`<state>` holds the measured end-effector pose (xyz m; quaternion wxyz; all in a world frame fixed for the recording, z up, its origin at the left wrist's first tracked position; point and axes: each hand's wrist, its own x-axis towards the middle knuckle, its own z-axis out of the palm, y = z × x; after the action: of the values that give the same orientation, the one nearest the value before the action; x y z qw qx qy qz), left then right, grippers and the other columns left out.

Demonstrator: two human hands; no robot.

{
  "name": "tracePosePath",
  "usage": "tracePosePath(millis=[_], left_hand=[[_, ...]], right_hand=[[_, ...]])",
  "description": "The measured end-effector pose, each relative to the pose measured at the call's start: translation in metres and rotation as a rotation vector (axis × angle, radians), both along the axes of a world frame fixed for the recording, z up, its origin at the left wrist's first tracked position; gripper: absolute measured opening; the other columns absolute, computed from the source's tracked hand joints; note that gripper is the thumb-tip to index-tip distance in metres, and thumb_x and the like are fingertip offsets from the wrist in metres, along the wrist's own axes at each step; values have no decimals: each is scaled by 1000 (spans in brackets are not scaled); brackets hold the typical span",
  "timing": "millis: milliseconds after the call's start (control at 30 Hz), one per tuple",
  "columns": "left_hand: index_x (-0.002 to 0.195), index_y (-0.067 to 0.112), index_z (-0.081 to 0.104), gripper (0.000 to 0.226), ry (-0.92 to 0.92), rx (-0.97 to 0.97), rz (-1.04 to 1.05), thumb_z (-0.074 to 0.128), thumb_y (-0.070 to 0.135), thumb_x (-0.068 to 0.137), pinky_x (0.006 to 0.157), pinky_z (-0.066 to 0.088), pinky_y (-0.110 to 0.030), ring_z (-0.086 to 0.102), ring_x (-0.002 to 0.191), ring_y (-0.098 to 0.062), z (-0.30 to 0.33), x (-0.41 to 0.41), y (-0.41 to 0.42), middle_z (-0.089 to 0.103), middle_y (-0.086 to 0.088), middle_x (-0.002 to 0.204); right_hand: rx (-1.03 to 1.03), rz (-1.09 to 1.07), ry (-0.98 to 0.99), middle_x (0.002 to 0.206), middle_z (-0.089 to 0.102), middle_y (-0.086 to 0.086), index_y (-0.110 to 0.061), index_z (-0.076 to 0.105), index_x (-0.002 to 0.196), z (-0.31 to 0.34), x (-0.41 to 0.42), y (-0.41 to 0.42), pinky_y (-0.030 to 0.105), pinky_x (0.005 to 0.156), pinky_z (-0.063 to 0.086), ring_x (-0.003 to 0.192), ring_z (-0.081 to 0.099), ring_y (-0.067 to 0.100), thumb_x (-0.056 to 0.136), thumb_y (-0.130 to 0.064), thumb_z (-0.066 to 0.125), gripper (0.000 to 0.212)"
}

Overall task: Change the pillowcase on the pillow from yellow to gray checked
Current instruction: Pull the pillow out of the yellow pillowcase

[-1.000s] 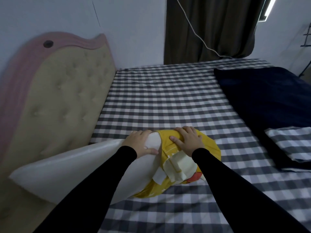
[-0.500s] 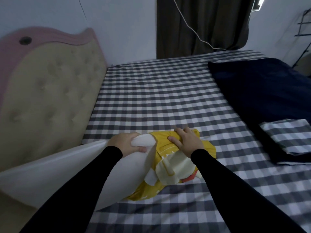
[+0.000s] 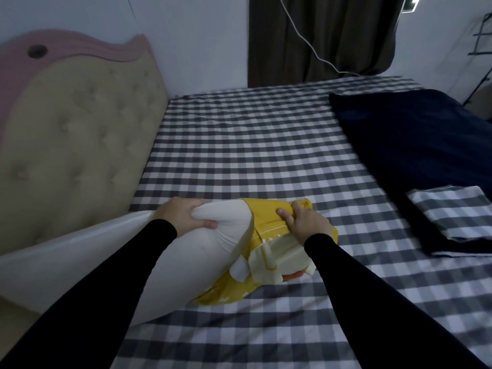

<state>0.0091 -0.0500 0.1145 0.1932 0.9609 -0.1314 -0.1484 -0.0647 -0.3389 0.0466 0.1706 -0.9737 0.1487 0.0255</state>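
**Stripping the yellow case off the pillow**

The left hand [image 3: 186, 215] is clenching a fold of the bare white pillow [image 3: 149, 259]; the right hand [image 3: 306, 222] is gripping the bunched yellow pillowcase [image 3: 269, 217], which is covering only the pillow's far end near the bed's headboard edge. Next, probably, pulling them apart. The folded gray checked pillowcase [image 3: 452, 211] is waiting by the bed's right edge. The case's white print is unreadable.

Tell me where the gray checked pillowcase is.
The gray checked pillowcase lies folded at the right edge of the head view, on the dark blue blanket.
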Motion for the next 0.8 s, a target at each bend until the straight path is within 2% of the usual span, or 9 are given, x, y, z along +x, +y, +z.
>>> tracePosePath(millis=[100, 167, 333, 433, 500, 567, 633, 700, 800], left_hand=[[76, 51, 62, 32, -19, -8, 0, 73, 70, 53, 78, 49, -30, 60, 84, -7, -1, -3, 1, 67, 18, 82], [73, 46, 62, 32, -22, 4, -7, 73, 69, 54, 76, 49, -30, 60, 81, -7, -1, -4, 1, 66, 17, 78], [99, 43, 67, 50, -49, 0, 43, 74, 67, 57, 84, 50, -34, 60, 90, -10, -2, -6, 5, 68, 17, 93], [110, 38, 61, 58, -61, 40, 43, 70, 70, 62, 84, 48, -35, 60, 94, -16, -1, -2, 3, 68, 8, 103], [120, 36, 55, 72, -109, 122, 5, 62, 78, 62, 88, 46, -37, 57, 103, -19, 1, 2, -3, 65, 2, 114], [132, 33, 46, 85, -181, 259, -28, 55, 82, 63, 99, 38, -39, 49, 118, -23, 4, 4, -17, 58, -1, 128], [138, 31, 41, 93, -230, 317, -57, 53, 84, 63, 104, 31, -39, 43, 125, -23, 6, 2, -35, 52, 1, 136], [140, 32, 37, 96, -231, 286, -83, 52, 86, 61, 106, 30, -40, 43, 127, -23, 4, -1, -52, 50, 2, 139], [140, 35, 37, 92, -212, 271, -101, 50, 85, 64, 106, 32, -40, 44, 127, -22, -3, 0, -61, 49, 1, 138]], right_hand=[[4, -56, 59, 100, 68, 12, -17, 50, 118, 2, 0, 5, 35, 67, 39, 94, 63, 29, 91, -67, 21, 64], [23, -98, 97, 105, 67, 13, -16, 52, 119, 0, -2, 2, 37, 73, 40, 100, 62, 30, 91, -67, 20, 67], [44, -154, 181, 116, 64, 11, -12, 54, 121, 3, -1, 5, 34, 81, 41, 109, 59, 28, 98, -57, 17, 62], [196, -170, 4, 121, 59, 14, -18, 50, 125, 7, 9, 17, 44, 94, 42, 113, 53, 31, 96, -59, 22, 58], [199, -114, -138, 132, 49, 10, -29, 42, 135, 12, 15, 21, 51, 106, 30, 125, 43, 31, 94, -61, 27, 55], [199, 9, -112, 142, 39, 6, -37, 35, 139, 16, 23, 26, 57, 111, 19, 132, 36, 29, 92, -63, 29, 54], [260, 53, -22, 145, 33, 5, -41, 35, 138, 16, 32, 32, 58, 109, 23, 132, 38, 30, 92, -64, 31, 52], [346, -2, -48, 140, 35, 7, -39, 38, 135, 11, 38, 38, 55, 104, 34, 126, 43, 32, 93, -60, 34, 47], [359, -57, -77, 133, 36, 12, -32, 38, 137, 2, 36, 41, 45, 103, 37, 122, 42, 35, 96, -54, 34, 46]])
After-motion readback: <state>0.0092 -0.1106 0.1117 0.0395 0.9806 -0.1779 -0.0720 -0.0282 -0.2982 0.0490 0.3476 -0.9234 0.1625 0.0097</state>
